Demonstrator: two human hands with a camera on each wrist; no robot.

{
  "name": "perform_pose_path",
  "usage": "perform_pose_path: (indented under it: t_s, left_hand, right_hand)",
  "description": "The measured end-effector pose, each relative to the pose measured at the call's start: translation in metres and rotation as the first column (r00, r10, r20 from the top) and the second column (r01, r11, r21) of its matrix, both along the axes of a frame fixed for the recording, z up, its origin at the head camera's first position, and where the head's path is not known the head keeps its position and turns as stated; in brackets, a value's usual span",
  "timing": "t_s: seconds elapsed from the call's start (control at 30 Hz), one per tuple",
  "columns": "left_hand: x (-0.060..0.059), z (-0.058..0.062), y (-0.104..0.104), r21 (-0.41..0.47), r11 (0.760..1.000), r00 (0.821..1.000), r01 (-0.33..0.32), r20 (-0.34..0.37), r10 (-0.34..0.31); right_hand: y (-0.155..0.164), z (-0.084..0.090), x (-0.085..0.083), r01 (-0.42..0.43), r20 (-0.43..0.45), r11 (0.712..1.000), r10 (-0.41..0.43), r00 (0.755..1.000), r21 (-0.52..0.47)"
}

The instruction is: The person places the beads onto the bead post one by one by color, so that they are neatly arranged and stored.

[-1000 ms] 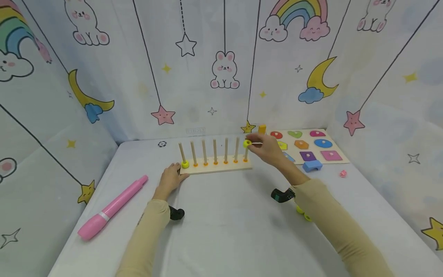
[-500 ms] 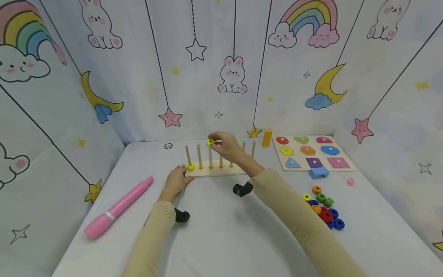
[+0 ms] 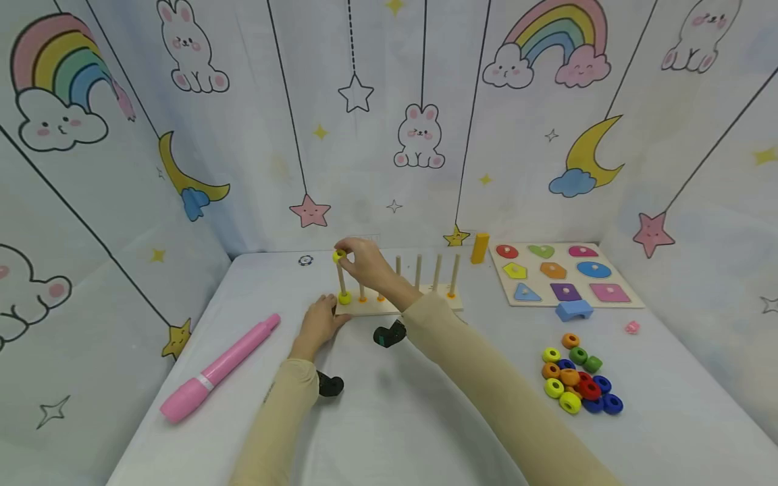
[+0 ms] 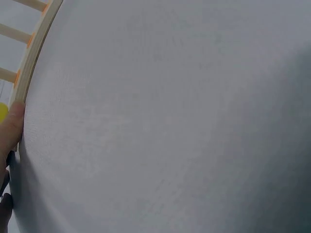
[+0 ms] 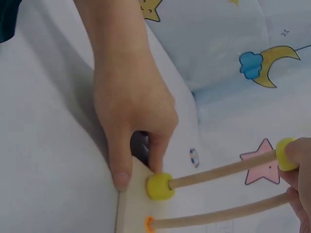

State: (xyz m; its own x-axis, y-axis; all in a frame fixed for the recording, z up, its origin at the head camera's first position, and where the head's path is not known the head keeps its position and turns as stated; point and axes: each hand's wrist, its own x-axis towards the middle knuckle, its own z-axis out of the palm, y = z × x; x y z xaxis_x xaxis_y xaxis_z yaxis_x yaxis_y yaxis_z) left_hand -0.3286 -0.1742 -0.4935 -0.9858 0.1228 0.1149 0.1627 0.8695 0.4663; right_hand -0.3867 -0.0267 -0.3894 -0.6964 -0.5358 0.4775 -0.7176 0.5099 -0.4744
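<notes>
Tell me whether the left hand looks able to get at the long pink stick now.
Probably yes: nothing visible stands between the left hand and the long pink stick, though that hand would first have to release the peg board.

Your sleeves [image 3: 486, 378] are beige. The bead [image 5: 285, 156] in your right hand [image 3: 365, 263] is yellow, like the lower bead [image 3: 344, 298] on the pale rack [image 3: 377, 309]. Your loose beads [image 3: 587, 387] mix yellow, orange, green, red and blue (a deep one). The tiny ring mark [image 3: 306, 260] seems dark.
</notes>
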Motion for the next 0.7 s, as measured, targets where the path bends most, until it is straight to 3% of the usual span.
perform_pose_path:
  t_s: [0.27, 0.7]
  left_hand:
    - [-0.0007, -0.0023, -0.0011, -0.011, 1.000, 0.997, 0.020, -0.072, -0.021]
    - [0.0009, -0.0028, -0.0012, 0.016, 1.000, 1.000, -0.003, -0.009, 0.003]
  right_hand:
    - [-0.0052, 0.0043, -0.0028, -0.015, 0.027, 1.000, 0.015, 1.000, 0.011]
    - [-0.0061, 0.0081, -0.0008, 0.017, 0.059, 0.996, -0.022, 0.998, 0.088]
